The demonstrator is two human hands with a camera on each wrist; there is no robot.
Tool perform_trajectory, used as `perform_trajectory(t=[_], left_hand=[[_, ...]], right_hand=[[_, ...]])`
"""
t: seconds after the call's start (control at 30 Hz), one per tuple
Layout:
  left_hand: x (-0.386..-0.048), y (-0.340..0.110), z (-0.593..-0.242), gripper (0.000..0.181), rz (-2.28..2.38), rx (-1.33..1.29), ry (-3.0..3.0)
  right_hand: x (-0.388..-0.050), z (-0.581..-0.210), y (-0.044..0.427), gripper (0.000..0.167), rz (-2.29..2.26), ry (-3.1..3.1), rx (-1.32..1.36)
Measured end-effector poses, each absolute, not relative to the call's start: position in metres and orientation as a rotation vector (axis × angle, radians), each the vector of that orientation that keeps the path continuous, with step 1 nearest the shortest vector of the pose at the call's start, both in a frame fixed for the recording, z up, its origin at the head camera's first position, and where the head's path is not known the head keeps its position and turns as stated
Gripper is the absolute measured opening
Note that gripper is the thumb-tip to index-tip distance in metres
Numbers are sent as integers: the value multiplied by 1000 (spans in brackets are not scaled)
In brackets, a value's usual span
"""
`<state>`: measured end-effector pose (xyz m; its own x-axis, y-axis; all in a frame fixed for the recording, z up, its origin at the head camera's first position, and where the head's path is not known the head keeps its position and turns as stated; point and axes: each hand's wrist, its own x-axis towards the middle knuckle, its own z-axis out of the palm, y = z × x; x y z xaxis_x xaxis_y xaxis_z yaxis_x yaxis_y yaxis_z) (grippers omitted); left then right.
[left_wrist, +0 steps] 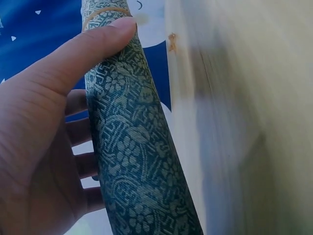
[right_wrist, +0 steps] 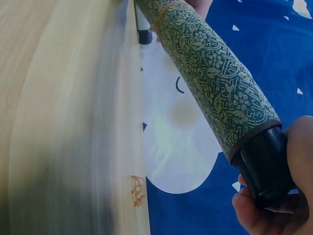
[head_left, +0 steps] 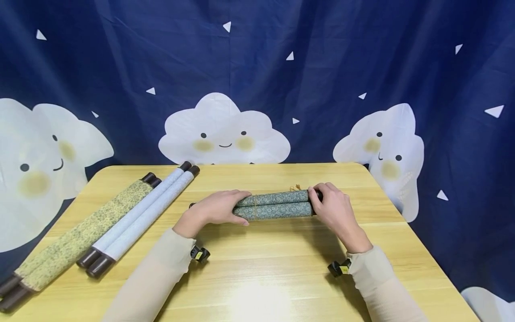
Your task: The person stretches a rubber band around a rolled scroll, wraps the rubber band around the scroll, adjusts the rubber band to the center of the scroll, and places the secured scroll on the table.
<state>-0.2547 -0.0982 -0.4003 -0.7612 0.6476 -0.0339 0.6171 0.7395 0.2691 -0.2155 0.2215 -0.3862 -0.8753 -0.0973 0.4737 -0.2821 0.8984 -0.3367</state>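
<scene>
I have the green floral-brocade twin-roll scroll (head_left: pixel 277 210) lying left–right | left hand (head_left: pixel 219 208): fingers wrapped round its left part | right hand (head_left: pixel 335 210): fingers gripping its right end

A hand could pass over the near tabletop (head_left: pixel 261 250) between the left sleeve (head_left: pixel 154 277) and right sleeve (head_left: pixel 384 277). Straight ahead, the green scrolls (head_left: pixel 277 211), with left fingers (head_left: pixel 236 195) and right fingers (head_left: pixel 315 197) around them, barred the way. Leftward, pale scrolls (head_left: pixel 150 215) and yellow scrolls (head_left: pixel 86 229) obstructed slantwise; the curtain (head_left: pixel 322 67) closed off the far edge.
</scene>
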Motion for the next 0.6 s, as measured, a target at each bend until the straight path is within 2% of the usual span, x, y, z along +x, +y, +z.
perform_trajectory(t=[0.6], left_hand=[[-270, -92, -393, 87, 287, 966, 2847]], right_hand=[[-240, -399, 227, 42, 704, -2784, 275]])
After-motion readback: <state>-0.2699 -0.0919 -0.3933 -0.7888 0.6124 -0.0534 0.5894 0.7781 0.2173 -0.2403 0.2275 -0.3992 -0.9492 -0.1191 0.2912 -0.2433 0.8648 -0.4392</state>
